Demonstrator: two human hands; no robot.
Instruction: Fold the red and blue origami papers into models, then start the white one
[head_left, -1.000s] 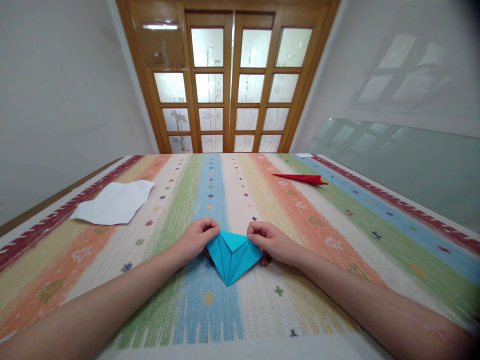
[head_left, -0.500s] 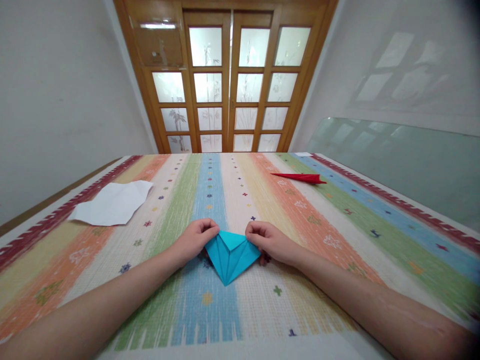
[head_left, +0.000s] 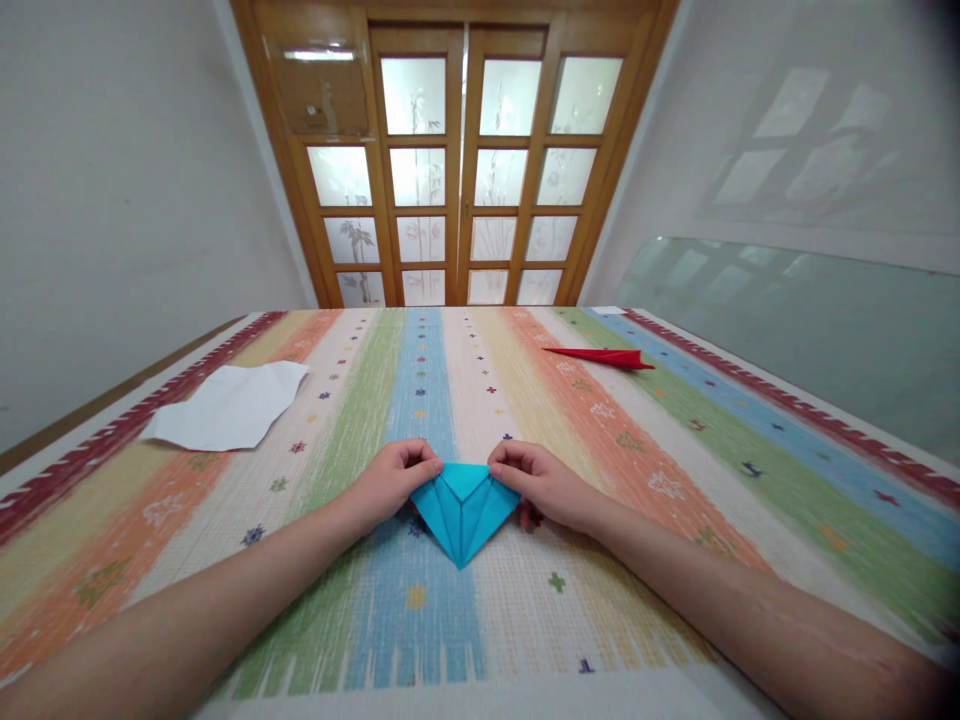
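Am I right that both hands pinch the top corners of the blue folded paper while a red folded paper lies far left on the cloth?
Not quite: the head view shows the red folded paper far right. Left hand and right hand do pinch the blue folded paper.

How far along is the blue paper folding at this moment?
Done: the blue paper already carries several creases and lies as a pointed, kite-like shape on the striped tablecloth. In hand: the left hand and right hand pinch its two upper corners. Left: no final figure is recognisable. A folded red piece and a white sheet lie untouched farther away.
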